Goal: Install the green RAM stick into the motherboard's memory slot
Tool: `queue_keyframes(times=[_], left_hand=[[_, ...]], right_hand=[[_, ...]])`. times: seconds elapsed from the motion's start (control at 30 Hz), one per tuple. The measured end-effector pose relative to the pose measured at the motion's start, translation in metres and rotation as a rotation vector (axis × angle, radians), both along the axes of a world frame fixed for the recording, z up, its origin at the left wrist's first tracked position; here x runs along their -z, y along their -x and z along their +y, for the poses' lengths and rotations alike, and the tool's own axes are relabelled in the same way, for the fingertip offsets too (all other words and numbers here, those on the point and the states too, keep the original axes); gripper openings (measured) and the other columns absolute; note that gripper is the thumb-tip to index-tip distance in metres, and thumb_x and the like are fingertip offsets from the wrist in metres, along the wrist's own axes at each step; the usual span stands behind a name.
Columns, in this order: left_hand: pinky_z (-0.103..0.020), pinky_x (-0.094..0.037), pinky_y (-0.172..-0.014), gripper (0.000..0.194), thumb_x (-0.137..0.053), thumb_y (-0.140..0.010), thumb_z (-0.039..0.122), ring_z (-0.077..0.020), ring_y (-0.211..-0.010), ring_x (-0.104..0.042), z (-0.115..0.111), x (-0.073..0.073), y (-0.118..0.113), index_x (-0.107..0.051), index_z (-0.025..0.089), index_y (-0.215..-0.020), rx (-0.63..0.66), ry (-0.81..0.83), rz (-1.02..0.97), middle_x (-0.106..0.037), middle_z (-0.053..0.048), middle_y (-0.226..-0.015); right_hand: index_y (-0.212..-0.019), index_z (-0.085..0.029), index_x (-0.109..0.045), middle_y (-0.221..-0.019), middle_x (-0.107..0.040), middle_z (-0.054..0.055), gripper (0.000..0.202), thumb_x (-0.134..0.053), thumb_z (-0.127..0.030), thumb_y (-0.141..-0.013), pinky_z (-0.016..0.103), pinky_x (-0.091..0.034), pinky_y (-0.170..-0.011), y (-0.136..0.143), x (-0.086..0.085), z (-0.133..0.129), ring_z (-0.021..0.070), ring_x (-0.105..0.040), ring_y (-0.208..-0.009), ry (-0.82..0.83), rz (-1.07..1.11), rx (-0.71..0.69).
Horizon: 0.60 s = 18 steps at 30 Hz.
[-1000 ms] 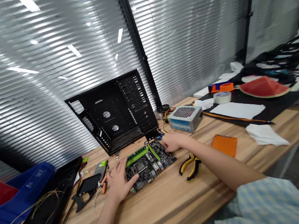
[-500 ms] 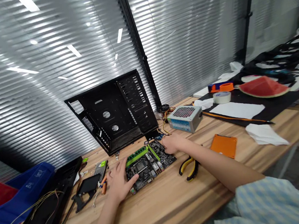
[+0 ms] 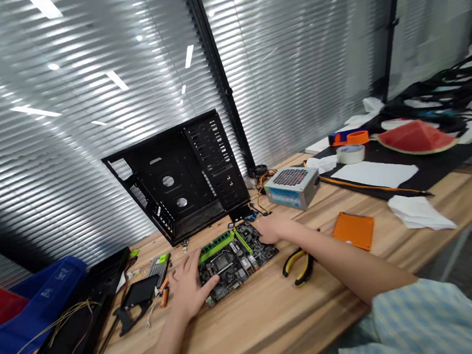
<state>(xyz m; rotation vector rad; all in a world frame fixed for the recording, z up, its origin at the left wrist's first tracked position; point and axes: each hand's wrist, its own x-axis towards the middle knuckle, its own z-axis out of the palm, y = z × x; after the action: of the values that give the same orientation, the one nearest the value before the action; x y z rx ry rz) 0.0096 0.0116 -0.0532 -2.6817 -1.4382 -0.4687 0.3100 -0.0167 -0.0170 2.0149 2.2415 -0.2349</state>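
Note:
A motherboard [image 3: 229,263] with lime-green slots lies flat on the wooden table, and a green memory stick [image 3: 217,247] sits along its far side. My left hand [image 3: 187,285] rests at the board's left edge, open, its fingers spread and its thumb over the near left corner. At the far right corner of the board is my right hand [image 3: 269,228], bent downward. Its fingertips are hidden behind the hand, so I cannot tell whether they grip the board. Yellow-and-black pliers [image 3: 299,266] lie below my right forearm.
Behind the board an open black computer case [image 3: 180,177] leans by the blinds. A power supply [image 3: 292,187] stands to its right, and an orange square plate [image 3: 353,230] lies nearer. A blue bin [image 3: 58,299], a black bracket [image 3: 137,299] and loose wires are at left.

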Motion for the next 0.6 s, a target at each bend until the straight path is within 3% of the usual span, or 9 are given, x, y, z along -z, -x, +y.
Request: queue_keyframes(times=[0.37, 0.6], left_hand=[[-0.061, -0.025, -0.102, 0.072, -0.049, -0.086, 0.056, -0.0383, -0.131, -0.036, 0.0010, 0.0011, 0.0007, -0.032, 0.024, -0.148, 0.013, 0.010, 0.003, -0.044, -0.014, -0.145], [-0.060, -0.025, -0.102, 0.071, -0.049, -0.087, 0.055, -0.0359, -0.133, -0.034, 0.0014, 0.0012, -0.0009, -0.031, 0.023, -0.148, 0.011, 0.012, 0.029, -0.041, -0.014, -0.147]], right_hand=[[-0.120, -0.008, -0.062, -0.117, -0.064, 0.024, 0.044, -0.052, -0.025, -0.080, 0.041, -0.051, -0.082, -0.0015, 0.0011, 0.0000, 0.0334, -0.065, -0.104, -0.004, 0.034, -0.001], [-0.111, -0.007, -0.066, -0.115, -0.065, 0.024, 0.037, -0.051, -0.021, -0.080, 0.038, -0.050, -0.082, -0.0021, -0.0032, -0.0027, 0.0329, -0.065, -0.103, 0.019, 0.026, 0.013]])
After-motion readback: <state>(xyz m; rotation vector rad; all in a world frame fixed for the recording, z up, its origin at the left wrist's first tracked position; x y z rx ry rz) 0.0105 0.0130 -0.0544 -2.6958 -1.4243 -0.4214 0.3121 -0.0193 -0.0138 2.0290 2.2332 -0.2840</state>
